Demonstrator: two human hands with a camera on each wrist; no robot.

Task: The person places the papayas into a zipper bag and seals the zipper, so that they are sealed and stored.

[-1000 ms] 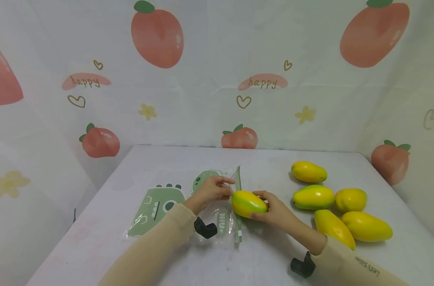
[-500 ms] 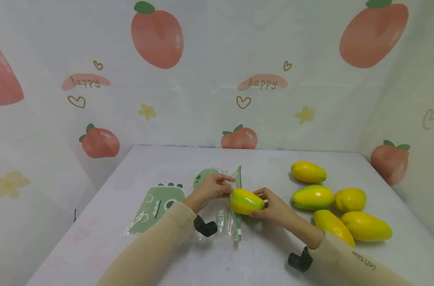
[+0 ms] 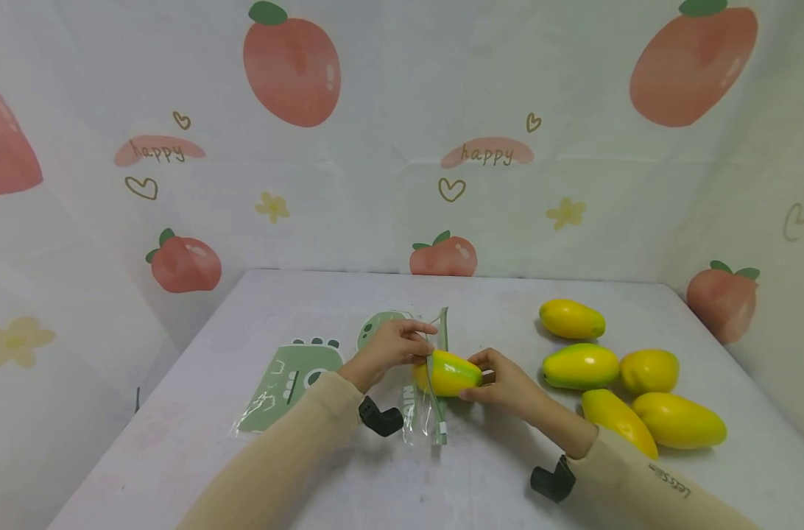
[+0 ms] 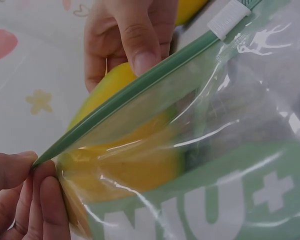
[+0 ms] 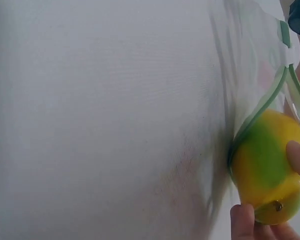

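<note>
A yellow-green mango [image 3: 456, 374] is partway through the mouth of a clear zip bag [image 3: 408, 412] with green cartoon prints. My left hand [image 3: 392, 344] pinches the bag's green zip edge, seen closely in the left wrist view, where the white slider [image 4: 229, 19] sits at the far end of the strip. My right hand [image 3: 504, 381] holds the mango by its outer end, thumb on one side and fingers on the other. In the right wrist view, the green strips spread around the mango [image 5: 265, 155]. Its inner end shows through the plastic.
Several more mangoes [image 3: 581, 366] lie in a loose group on the right of the white table [image 3: 495, 478]. A flat green printed part of the bag [image 3: 289, 386] extends left. A patterned cloth [image 3: 375, 206] hangs behind the table.
My right hand has moved left, taking the mango from the bag's mouth to partly inside it. My left hand stays at the zip edge, hardly shifting. The other mangoes have not moved.
</note>
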